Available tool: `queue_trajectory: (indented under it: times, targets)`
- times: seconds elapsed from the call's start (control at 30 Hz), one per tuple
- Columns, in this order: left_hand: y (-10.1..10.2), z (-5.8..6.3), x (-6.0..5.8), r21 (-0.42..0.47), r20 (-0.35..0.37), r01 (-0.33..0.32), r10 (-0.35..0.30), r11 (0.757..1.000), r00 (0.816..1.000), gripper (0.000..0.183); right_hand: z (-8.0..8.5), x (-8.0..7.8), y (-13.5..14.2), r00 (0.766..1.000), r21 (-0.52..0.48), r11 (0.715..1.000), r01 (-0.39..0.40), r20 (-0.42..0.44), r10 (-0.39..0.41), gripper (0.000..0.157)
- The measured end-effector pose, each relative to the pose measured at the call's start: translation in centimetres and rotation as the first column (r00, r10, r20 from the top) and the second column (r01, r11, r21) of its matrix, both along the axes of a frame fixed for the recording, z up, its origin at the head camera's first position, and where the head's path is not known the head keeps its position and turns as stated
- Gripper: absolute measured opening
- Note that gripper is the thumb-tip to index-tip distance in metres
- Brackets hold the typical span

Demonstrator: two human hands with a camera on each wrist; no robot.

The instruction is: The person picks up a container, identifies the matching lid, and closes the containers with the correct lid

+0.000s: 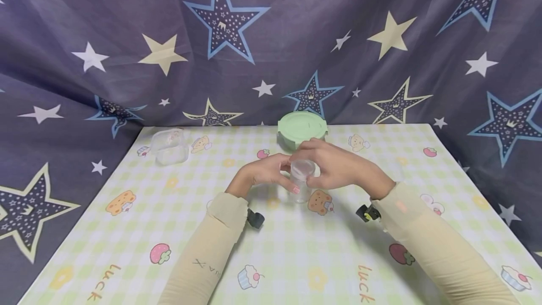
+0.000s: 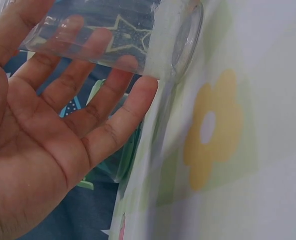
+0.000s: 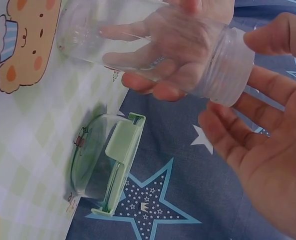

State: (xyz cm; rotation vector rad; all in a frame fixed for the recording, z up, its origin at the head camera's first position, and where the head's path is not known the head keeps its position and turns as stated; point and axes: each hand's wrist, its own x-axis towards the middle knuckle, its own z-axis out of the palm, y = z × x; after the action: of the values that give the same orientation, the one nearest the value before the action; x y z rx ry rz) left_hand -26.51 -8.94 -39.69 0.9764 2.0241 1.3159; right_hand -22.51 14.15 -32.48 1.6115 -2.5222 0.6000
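Mid-frame, I'm clamping the clear jar (image 1: 302, 196) in my left grip (image 1: 271, 169) and pinching its lid (image 1: 303, 167) with my right grip (image 1: 336, 164), probably working it, next likely needing an even twist.

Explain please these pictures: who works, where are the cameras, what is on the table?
No machine works here, only a person's left hand and right hand, both bare. The wide picture is from a head camera; the left wrist camera and right wrist camera took the close ones. The left hand holds a clear jar by its side; the right hand grips its whitish lid. Also on the patterned table: a green-lidded bowl behind the hands and a clear container farther left.
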Motion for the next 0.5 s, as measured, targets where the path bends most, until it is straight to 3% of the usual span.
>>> queue_trajectory:
  times: [0.5]
  targets:
    - [-0.1,-0.3,-0.1,0.039,0.010,0.023,-0.024,0.999,1.000,0.056,1.0,0.0,-0.7,0.999,0.052,0.998,-0.036,0.036,0.034,0.041]
